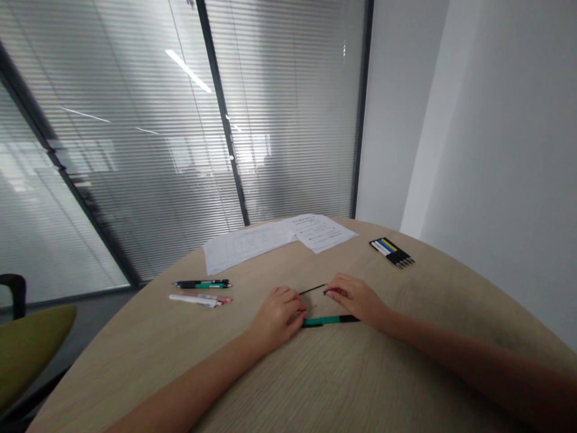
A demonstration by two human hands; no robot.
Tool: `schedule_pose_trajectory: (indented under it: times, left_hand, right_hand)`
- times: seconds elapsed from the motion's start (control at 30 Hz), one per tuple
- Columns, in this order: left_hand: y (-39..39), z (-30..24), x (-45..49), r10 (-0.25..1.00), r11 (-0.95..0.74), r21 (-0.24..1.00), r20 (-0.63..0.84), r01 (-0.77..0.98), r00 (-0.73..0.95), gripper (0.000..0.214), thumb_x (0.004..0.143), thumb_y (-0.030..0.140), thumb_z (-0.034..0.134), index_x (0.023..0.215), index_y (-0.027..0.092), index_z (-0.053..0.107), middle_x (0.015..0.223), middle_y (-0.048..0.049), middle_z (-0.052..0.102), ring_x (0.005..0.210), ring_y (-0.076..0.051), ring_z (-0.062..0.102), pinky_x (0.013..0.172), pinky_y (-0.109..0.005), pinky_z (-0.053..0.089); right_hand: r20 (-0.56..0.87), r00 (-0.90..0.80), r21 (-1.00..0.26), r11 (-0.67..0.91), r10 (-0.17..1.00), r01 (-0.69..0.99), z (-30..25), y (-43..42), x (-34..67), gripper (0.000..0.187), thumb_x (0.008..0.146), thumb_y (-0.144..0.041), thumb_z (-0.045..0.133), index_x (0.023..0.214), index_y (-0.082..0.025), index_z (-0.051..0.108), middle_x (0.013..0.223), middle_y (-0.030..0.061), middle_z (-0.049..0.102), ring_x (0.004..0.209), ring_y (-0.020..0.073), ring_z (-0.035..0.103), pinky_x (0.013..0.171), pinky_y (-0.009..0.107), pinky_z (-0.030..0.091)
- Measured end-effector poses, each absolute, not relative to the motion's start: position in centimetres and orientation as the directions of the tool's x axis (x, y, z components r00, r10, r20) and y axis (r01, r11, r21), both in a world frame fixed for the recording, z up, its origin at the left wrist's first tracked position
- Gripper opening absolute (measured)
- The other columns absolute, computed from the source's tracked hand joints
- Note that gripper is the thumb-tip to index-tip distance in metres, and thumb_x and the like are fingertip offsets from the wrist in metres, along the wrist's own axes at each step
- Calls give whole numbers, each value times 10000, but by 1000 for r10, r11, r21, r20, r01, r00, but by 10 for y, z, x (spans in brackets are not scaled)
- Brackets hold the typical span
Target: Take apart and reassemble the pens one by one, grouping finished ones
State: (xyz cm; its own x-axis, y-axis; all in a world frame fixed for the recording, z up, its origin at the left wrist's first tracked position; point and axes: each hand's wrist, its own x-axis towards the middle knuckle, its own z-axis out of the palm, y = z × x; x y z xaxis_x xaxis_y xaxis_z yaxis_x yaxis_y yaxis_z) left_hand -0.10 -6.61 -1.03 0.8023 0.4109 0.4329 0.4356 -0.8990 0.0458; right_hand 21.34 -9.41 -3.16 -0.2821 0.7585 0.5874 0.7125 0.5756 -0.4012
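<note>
My left hand rests on the table with its fingers curled together, beside the left end of a green and black pen barrel; what its fingertips hold is hidden. My right hand is closed in a pinch, a small dark piece showing at the tips of thumb and forefinger. Between the hands a thin dark rod, like a pen refill, lies just beyond the fingers. The barrel's black right end runs under my right hand. Tiny dark specks lie on the tabletop between them.
Several pens lie at the left: dark green ones and a white one beside a pink one. Printed sheets lie at the far edge. A row of black-ended pens is at the right. A green chair stands left of the round table.
</note>
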Motion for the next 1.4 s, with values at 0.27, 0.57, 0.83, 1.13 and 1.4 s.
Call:
schedule_pose_trajectory:
  times: [0.27,0.57,0.83,1.13,1.4]
  left_hand:
    - [-62,-10,1,593,-796,165,407,583,694,98,726,137,466,663,156,538,713,-41,537,730,-172,479,679,-290,387]
    - [-61,-11,0,661,-740,138,331,658,674,154,763,151,386,663,160,502,730,-47,510,745,-180,458,666,-288,384]
    - [-60,-10,2,683,-725,168,308,668,663,194,799,172,362,676,165,512,743,-43,512,764,-174,457,699,-286,385]
    - [-56,-14,-1,677,-732,236,359,639,642,103,761,180,457,721,159,549,758,-46,534,767,-182,478,684,-289,394]
    - [-54,-14,-1,694,-715,249,359,653,624,69,718,162,513,685,158,574,709,-33,532,727,-174,489,651,-272,392]
  right_hand:
    - [404,169,-762,228,899,607,-42,-76,225,187,822,-288,376,917,-191,504,769,25,579,630,136,556,596,275,446]
    - [471,1,-328,174,882,929,-37,-81,227,152,794,-166,359,827,-173,507,828,60,563,767,170,528,693,285,396]
    - [411,-124,-111,184,903,977,-40,-80,225,161,750,-110,403,774,-169,551,819,54,560,792,161,516,720,266,383]
    - [570,-204,-220,387,796,895,-41,-82,229,235,751,-74,402,879,-177,570,830,49,537,775,155,517,717,280,414]
    - [526,-555,-72,685,644,725,-28,-99,220,175,821,-237,410,777,-176,568,745,42,541,724,154,492,656,274,389]
